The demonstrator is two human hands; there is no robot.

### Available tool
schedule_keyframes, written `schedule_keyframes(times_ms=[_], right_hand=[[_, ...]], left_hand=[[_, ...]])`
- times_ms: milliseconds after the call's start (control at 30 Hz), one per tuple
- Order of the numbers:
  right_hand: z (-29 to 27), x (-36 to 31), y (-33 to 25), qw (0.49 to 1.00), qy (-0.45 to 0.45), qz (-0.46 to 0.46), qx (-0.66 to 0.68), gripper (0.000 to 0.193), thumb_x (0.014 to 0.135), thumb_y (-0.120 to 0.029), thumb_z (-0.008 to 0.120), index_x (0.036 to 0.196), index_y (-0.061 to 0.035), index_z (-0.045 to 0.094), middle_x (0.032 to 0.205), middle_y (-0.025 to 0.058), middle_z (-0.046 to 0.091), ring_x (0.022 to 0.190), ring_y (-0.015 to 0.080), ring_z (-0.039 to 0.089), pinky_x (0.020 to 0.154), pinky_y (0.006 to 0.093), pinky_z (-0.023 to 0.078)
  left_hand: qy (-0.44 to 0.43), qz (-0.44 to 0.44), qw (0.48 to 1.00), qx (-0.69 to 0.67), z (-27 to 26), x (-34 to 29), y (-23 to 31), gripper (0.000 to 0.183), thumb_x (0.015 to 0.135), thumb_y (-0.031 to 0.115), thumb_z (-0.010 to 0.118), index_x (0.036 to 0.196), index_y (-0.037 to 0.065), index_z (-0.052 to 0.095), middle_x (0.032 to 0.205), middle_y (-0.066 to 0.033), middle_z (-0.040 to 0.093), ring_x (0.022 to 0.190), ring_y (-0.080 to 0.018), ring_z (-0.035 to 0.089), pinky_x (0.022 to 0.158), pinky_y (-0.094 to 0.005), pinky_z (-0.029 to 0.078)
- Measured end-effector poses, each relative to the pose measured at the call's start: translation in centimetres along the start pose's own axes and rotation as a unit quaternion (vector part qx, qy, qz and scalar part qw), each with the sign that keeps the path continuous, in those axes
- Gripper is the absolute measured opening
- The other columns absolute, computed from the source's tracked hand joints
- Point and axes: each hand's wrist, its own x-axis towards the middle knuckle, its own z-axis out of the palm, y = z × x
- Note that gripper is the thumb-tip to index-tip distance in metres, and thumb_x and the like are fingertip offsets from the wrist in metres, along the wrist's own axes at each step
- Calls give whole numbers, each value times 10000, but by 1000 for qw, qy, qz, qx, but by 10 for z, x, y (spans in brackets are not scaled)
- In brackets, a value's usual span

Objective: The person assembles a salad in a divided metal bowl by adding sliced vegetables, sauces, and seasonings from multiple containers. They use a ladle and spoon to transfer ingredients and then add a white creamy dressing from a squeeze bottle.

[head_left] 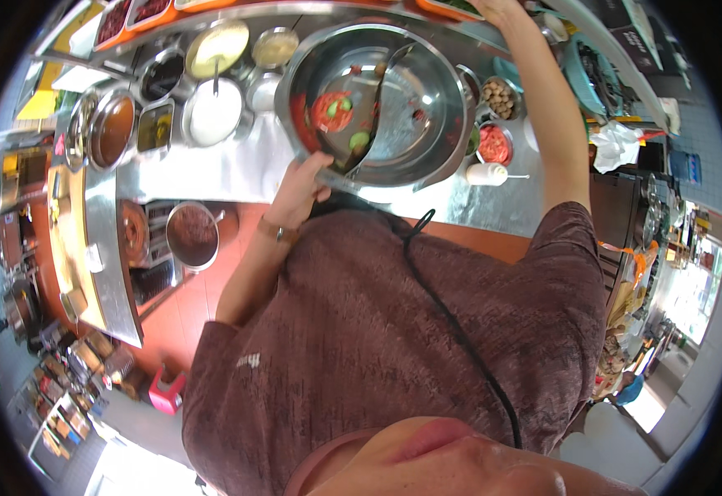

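A large steel mixing bowl (431, 157) stands on the counter in front of me. In it lie red chopped pieces (331, 112), with green slices on and near them. A dark-handled spoon (375, 107) slants across the bowl. My left hand (301, 182) is closed on the near left rim of the bowl, close to the spoon's lower end. Stretched far forward, my right hand (493, 7) reaches the orange-edged tray of green leaves (459, 7) at the top edge. Its fingers are mostly cut off there, so their grip does not show.
Left of the bowl stand a white-filled container (214, 112), a pot of brown sauce (113, 131) and several other tubs. On the right are chopped red pieces in a bowl (494, 145), small brown balls (499, 97) and a white squeeze bottle (487, 174). A pot (193, 236) sits lower left.
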Motion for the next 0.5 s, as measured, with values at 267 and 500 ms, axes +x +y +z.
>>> schedule_keyframes(times_ms=[267,500], right_hand=[[161,-124,20,785,-283,-186,-518,450,960,-191,702,1373,-41,605,1340,164,621,1277,299,588,1054,373,495],[128,-154,54,722,-142,-69,-674,256,936,-254,703,1141,-101,697,1037,109,734,1002,308,692,882,440,539]], left_hand=[[-13,19,1000,10,7,8,-2,186,955,205,667,1077,75,615,886,18,638,670,-77,529,515,-264,349],[-3,9,1000,-2,14,-5,-1,121,949,189,680,987,119,589,822,41,571,651,-73,483,525,-269,324]])
